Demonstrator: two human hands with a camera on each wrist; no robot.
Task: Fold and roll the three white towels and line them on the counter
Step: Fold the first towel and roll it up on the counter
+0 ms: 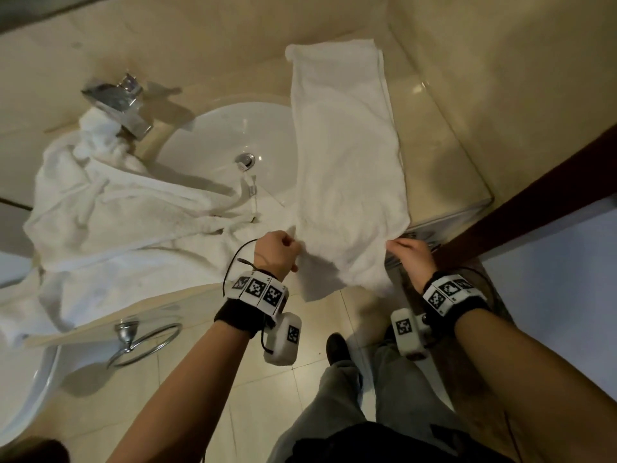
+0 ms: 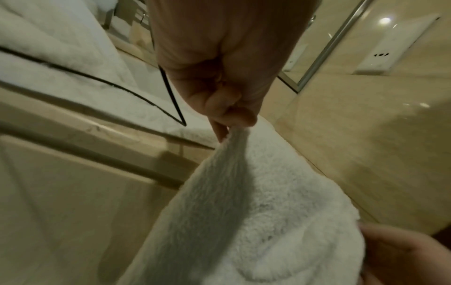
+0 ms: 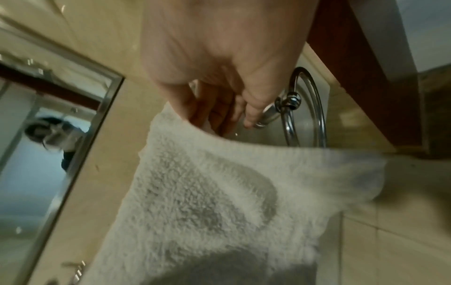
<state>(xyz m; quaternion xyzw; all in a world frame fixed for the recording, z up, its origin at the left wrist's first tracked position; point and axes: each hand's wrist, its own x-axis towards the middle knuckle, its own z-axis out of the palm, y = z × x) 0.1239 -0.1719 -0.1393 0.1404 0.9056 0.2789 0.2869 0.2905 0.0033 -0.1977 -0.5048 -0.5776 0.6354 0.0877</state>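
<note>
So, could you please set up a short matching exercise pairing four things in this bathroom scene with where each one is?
Things:
1. folded towel
2. heap of white towels
3. faucet
4. towel ring

Places:
A. on the counter front, below the edge
B. at the far rim of the sink
C. lengthwise along the sink's right side, near end held by left hand and right hand
D. crumpled on the counter, left of the sink

Pairs: 1-C, 2-D, 3-B, 4-A
</note>
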